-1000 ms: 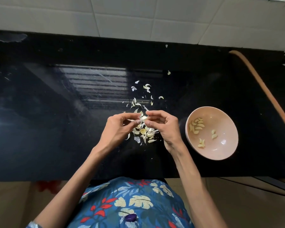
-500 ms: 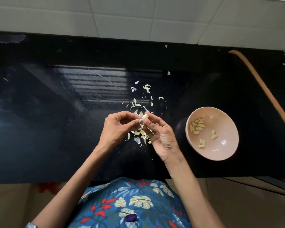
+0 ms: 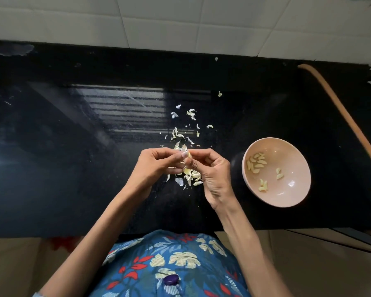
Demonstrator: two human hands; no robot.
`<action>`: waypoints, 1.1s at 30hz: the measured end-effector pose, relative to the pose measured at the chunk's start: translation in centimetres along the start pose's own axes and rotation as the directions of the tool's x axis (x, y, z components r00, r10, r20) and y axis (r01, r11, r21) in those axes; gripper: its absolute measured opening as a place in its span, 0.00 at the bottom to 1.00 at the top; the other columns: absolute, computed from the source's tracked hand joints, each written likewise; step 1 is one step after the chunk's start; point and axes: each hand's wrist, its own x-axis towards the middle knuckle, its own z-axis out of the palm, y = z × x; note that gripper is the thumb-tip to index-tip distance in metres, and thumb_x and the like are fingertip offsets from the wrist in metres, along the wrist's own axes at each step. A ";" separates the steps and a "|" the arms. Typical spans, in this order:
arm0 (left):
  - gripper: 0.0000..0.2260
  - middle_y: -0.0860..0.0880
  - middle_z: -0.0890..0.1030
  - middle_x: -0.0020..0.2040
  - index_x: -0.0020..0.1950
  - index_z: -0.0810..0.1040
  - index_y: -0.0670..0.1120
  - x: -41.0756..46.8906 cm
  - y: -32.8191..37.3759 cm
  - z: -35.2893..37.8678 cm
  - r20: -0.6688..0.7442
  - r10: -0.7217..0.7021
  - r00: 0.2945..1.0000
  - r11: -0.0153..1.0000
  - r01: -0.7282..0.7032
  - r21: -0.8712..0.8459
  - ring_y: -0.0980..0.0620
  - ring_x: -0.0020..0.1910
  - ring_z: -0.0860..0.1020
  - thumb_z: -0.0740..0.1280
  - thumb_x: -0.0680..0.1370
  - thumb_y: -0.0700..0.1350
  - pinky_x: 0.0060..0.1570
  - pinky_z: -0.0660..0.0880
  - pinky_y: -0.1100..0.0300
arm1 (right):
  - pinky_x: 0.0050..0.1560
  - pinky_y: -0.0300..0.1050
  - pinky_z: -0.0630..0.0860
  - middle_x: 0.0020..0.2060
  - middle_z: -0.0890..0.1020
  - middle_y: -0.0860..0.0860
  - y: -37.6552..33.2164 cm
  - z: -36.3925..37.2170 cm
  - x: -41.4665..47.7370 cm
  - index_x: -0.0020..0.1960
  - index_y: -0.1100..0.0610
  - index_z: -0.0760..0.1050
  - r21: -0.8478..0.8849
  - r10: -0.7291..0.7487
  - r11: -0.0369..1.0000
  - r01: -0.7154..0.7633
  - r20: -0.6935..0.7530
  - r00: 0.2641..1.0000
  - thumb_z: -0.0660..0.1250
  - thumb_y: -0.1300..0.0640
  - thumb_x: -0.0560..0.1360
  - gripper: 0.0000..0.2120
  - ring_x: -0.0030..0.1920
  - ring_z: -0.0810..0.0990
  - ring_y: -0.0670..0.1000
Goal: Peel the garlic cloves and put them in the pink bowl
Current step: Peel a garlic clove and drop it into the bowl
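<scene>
Both hands meet over the middle of the black counter [image 3: 73,168]. My left hand [image 3: 156,166] and my right hand [image 3: 210,170] pinch one small pale garlic cloves piece [image 3: 189,154] between their fingertips. Under the hands lies a heap of garlic cloves and skins [image 3: 194,176]. The pink bowl [image 3: 296,196] stands to the right of my right hand, with several peeled cloves [image 3: 256,165] inside it.
Loose garlic skins [image 3: 191,113] are scattered on the counter beyond the hands. A brown curved rod [image 3: 347,118] runs along the right side. A tiled wall [image 3: 180,24] rises behind the counter. The counter's front edge is close to my body.
The right hand has turned back so its fingers curl over the clove again, and both hands stay together above the heap. The bowl has not moved.
</scene>
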 end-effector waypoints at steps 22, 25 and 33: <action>0.10 0.40 0.84 0.45 0.48 0.83 0.34 -0.8 -2.1 1.0 -0.069 -0.111 0.991 0.970 0.092 -0.226 0.49 0.44 0.83 0.73 0.71 0.39 0.51 0.82 0.59 | 0.50 0.49 0.81 0.41 0.86 0.58 1.6 -0.4 -0.3 0.42 0.62 0.83 -0.204 -0.222 0.953 0.223 0.031 0.975 0.77 0.67 0.67 0.06 0.45 0.85 0.55; 0.12 0.40 0.84 0.46 0.50 0.82 0.33 -0.7 -2.2 1.1 -0.088 -0.130 0.988 0.963 0.104 -0.249 0.50 0.44 0.84 0.73 0.70 0.40 0.53 0.81 0.59 | 0.48 0.51 0.81 0.41 0.86 0.53 2.0 -0.4 -0.2 0.43 0.57 0.83 -0.409 -0.318 0.857 0.314 0.060 0.946 0.76 0.62 0.72 0.02 0.45 0.85 0.54; 0.02 0.45 0.86 0.40 0.42 0.83 0.39 -0.5 -1.9 1.5 -0.110 -0.197 0.974 0.933 0.152 -0.326 0.53 0.39 0.84 0.71 0.75 0.35 0.43 0.81 0.66 | 0.49 0.60 0.79 0.43 0.84 0.52 2.8 0.2 -0.1 0.44 0.49 0.79 -0.461 -0.339 0.828 0.320 0.044 0.940 0.70 0.61 0.77 0.07 0.46 0.83 0.56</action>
